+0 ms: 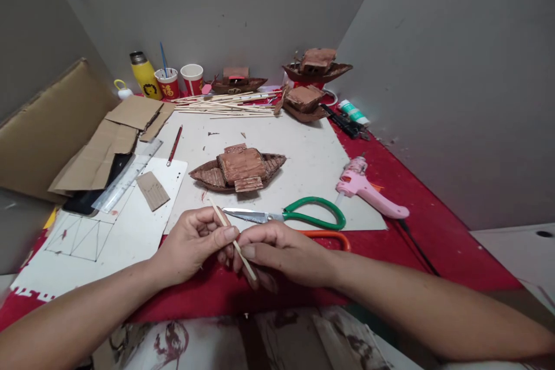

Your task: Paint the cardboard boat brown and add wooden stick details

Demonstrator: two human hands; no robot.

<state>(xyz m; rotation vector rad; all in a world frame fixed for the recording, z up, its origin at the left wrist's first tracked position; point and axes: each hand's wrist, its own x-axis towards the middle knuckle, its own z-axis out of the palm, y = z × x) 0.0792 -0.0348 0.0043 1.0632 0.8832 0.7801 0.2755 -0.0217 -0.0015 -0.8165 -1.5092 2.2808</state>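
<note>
Between both hands, over the table's near edge, runs a thin pale wooden stick [219, 213], held at a slant. My left hand [193, 241] pinches it between thumb and fingers near its middle. Lower down the stick, the thumb and fingers of my right hand [281, 251] close on it. Just beyond the hands lie scissors [314, 202] with one green and one orange handle, blades pointing left. Farther back a brown model boat [240, 167] with a roofed cabin rests on white paper [303, 156]. Pale sticks [225, 105] are heaped behind it.
At right lies a pink glue gun [368, 188] with its cord. Cardboard pieces [108, 144], a clear ruler [130, 176] and a red pencil [175, 145] are at left. More model boats [316, 66], paper cups [192, 78] and a yellow bottle [146, 77] stand along the back.
</note>
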